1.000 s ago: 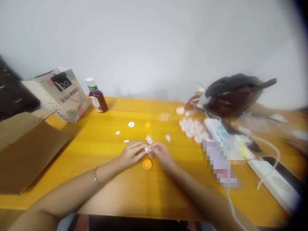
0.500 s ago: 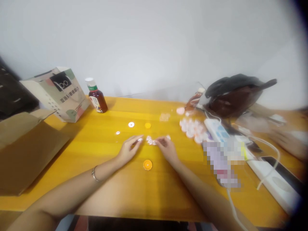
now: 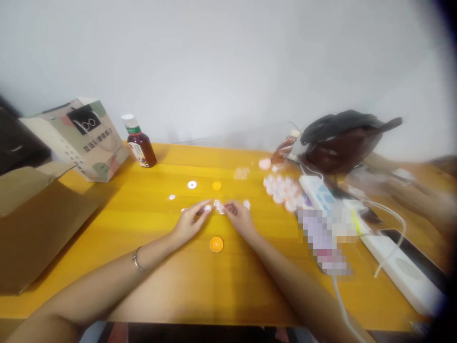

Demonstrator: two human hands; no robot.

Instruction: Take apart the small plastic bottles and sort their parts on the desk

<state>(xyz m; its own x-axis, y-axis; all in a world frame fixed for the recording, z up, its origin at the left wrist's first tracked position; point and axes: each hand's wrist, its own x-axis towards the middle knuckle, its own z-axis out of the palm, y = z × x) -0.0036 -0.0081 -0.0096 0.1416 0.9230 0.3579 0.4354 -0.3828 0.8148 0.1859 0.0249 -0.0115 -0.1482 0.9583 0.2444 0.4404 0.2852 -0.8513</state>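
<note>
My left hand (image 3: pixel 189 223), a bangle on its wrist, pinches a small white piece (image 3: pixel 207 208) between thumb and fingertips. Close by, my right hand (image 3: pixel 240 219) has its fingers drawn together at a small cluster of white patterned pieces (image 3: pixel 218 206), gripping one at the edge; blur hides its exact shape. Another white piece (image 3: pixel 246 204) lies just beyond the right hand. An orange round cap-like part (image 3: pixel 216 244) sits nearer me, and a yellow disc (image 3: pixel 216 186) lies farther off. A white ring-shaped disc (image 3: pixel 192 185) and a smaller white one (image 3: pixel 172 197) are to the left.
At left stand a cardboard box (image 3: pixel 43 228), a paper bag (image 3: pixel 96 143) and a dark red bottle (image 3: pixel 142 148). On the right are pale round items (image 3: pixel 282 190), a power strip (image 3: pixel 400 267) with cables, a dark bag (image 3: pixel 346 143) and another person's hand (image 3: pixel 421 197).
My right hand has moved slightly left, closer to my left hand, along with the white pieces at its fingertips. The other person's hand has shifted upward. The whole view has drifted a little.
</note>
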